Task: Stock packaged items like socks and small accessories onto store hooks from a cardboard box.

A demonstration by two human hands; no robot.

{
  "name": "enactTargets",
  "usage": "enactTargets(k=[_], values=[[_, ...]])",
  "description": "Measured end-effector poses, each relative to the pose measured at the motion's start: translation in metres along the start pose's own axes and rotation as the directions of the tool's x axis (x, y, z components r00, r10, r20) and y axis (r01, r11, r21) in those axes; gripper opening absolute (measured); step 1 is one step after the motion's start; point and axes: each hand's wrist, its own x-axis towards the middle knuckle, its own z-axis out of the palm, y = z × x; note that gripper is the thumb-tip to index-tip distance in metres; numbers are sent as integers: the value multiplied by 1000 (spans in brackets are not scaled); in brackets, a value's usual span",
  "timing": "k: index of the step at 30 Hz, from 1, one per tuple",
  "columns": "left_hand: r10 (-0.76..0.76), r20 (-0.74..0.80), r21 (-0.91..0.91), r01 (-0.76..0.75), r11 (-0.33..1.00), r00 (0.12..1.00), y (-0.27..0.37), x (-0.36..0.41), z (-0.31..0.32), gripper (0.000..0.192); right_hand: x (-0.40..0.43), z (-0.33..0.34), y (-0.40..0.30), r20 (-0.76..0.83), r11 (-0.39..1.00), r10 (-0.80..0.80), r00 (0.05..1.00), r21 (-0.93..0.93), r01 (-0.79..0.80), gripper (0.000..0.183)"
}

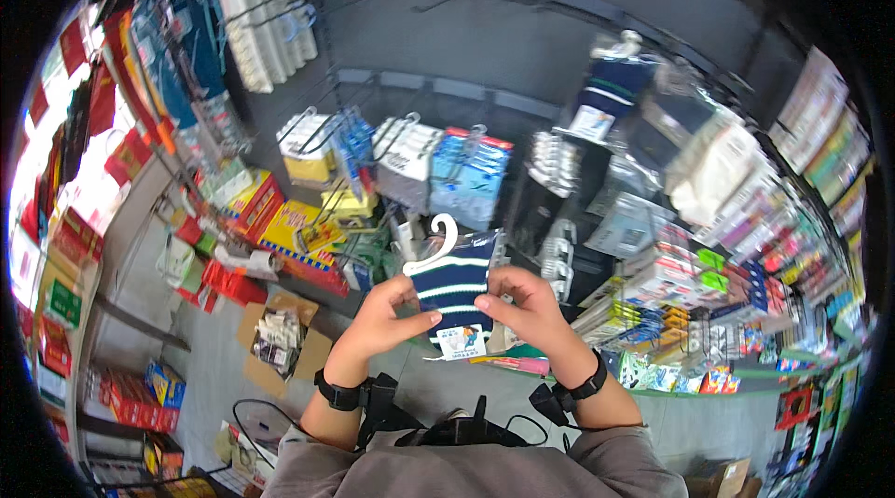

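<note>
Between both hands is a packaged pair of navy socks with white stripes [454, 285], hung on a white plastic hook [442, 236] and bearing a printed label [461, 340]. My left hand [395, 316] pinches its left edge, thumb on the front. My right hand [521, 299] grips the right edge, its thumb also on the front. Beyond them, packs of white and gray socks [407, 162] and blue packs [472, 173] hang on rack hooks. A similar navy pack [612, 89] hangs higher at the right.
An open cardboard box [314, 351] holding small packs stands on the floor at the left. Yellow and red boxes [301, 236] sit on a low shelf behind it. Crowded shelves of packaged goods curve round the right, with a green shelf edge [727, 393]. A black cable [241, 421] loops at lower left.
</note>
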Motion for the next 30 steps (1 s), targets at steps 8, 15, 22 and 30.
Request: enactTargets(k=[8, 15, 22, 30], values=[[202, 31, 92, -204, 975, 979, 80, 89, 80, 25, -9, -73, -61, -353, 985, -174, 919, -53, 166, 13], [337, 49, 218, -339, 915, 940, 121, 171, 113, 17, 25, -126, -111, -477, 966, -256, 841, -165, 201, 16], [378, -11, 273, -361, 892, 926, 133, 226, 112, 22, 69, -153, -125, -495, 927, -340, 800, -320, 197, 18], [344, -66, 327, -305, 894, 937, 117, 249, 107, 25, 88, -168, -110, -511, 946, -267, 817, -302, 120, 20]])
